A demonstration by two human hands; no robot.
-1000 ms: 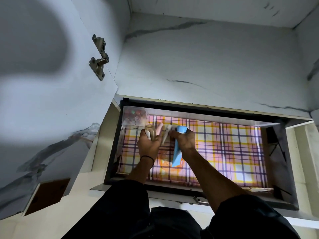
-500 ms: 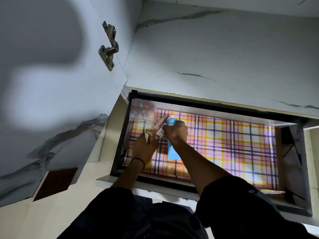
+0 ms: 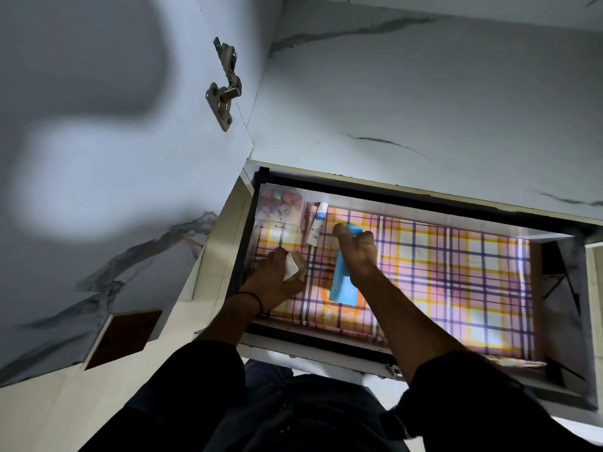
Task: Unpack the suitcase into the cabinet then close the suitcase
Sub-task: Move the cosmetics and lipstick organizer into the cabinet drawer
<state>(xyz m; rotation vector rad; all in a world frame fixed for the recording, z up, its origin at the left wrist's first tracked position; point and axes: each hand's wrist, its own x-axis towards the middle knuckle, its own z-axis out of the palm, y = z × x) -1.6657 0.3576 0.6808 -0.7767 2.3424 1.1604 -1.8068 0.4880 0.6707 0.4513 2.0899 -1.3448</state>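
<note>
While the right hand (image 3: 357, 252) is clamped on the upper end of a blue pack (image 3: 342, 283), its fingers are curled fully round it and the thumb is hidden behind the pack. The pack hangs lengthwise toward the camera, to the right of the clear box (image 3: 280, 207) and nearer the camera than it. Whether its lower end touches the plaid liner (image 3: 456, 272) cannot be told.

The left hand (image 3: 277, 280) is directly on the camera side of the clear box. Its fingers are closed round a small pale item (image 3: 291, 269) with a tan edge. Most of this item is covered by the fingers, and what it is cannot be made out.

A white tube (image 3: 318, 223) lies just beside the clear box, on its right, with no hand touching it. A second thin item sits between tube and box but is too blurred to identify. The clear box occupies the far left corner of the cabinet drawer (image 3: 359, 190), and its small coloured contents are indistinct.

Left of the clear box stands the open cabinet door (image 3: 98, 158), bearing a metal hinge (image 3: 225, 93). Dark sleeves (image 3: 195, 386) are cut off by the lower frame edge. A black wristband (image 3: 253, 298) circles the left wrist.
</note>
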